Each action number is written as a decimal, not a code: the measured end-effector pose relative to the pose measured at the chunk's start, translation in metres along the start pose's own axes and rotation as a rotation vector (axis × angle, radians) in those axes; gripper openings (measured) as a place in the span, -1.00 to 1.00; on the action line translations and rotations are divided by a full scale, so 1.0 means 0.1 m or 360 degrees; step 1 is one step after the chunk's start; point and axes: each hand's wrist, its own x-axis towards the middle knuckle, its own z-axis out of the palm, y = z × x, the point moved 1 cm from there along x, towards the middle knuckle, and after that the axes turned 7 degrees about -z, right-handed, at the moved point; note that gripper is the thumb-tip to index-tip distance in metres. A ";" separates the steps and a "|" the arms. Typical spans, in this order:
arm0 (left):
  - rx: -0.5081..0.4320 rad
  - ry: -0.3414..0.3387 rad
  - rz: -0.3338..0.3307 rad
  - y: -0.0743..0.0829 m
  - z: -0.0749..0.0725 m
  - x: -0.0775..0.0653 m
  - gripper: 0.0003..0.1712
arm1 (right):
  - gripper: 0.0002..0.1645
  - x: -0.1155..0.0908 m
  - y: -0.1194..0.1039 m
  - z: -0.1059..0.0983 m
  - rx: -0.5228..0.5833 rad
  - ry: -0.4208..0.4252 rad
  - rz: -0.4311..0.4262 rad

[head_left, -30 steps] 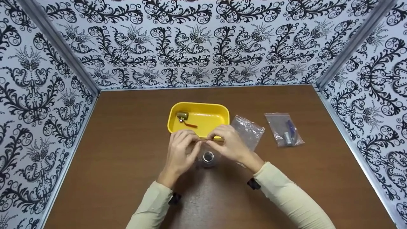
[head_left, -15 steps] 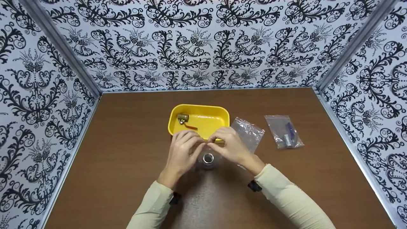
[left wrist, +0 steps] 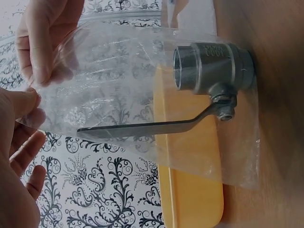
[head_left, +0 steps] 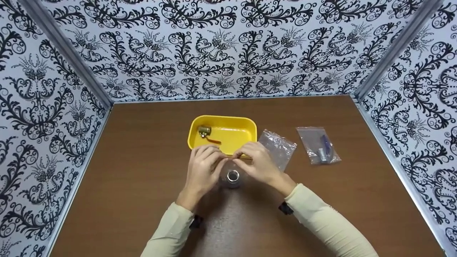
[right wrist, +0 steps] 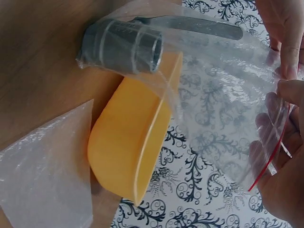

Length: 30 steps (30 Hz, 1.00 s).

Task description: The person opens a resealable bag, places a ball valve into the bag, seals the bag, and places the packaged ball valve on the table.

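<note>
A clear zip bag (left wrist: 114, 66) with a red strip (right wrist: 268, 161) along its mouth stands upright on the table. Inside it sits a metal ball valve (left wrist: 213, 69) with a long flat lever (left wrist: 142, 128); the head view looks down on the valve's round opening (head_left: 233, 175). My left hand (head_left: 203, 167) pinches the bag's top edge between thumb and fingers. Close beside it, my right hand (head_left: 259, 164) pinches the same edge, fingertips nearly meeting. Whether the strip is sealed is hard to tell.
Just behind the hands is a yellow tray (head_left: 235, 118) containing another ball valve (head_left: 204, 130) with an orange-red lever. Right of it lies a flat clear bag (head_left: 280, 148). Farther right, another zip bag (head_left: 319, 144) holds a valve with a blue-purple handle. Patterned walls (head_left: 228, 53) enclose the table.
Both hands keep pinching the bag's top edge; the fingertips shift slightly along it. The bag and valve stay in place. The head view moves a little.
</note>
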 end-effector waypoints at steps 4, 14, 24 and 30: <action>-0.0002 -0.0056 -0.0028 0.01 0.00 0.02 -0.92 | -0.93 -0.02 0.00 -0.01 0.0029 0.0007 0.0038; 0.0026 -0.0103 0.0015 0.03 0.03 0.03 -0.93 | -0.93 -0.02 -0.06 -0.01 0.0019 0.0048 0.0042; 0.0014 -0.0069 -0.0007 0.01 0.04 0.01 -0.95 | -0.90 -0.03 -0.01 -0.02 0.0039 -0.0039 0.0112; -0.0002 -0.0104 -0.0040 0.02 0.02 0.03 -0.94 | -0.89 -0.04 -0.02 -0.01 0.0060 -0.0006 0.0132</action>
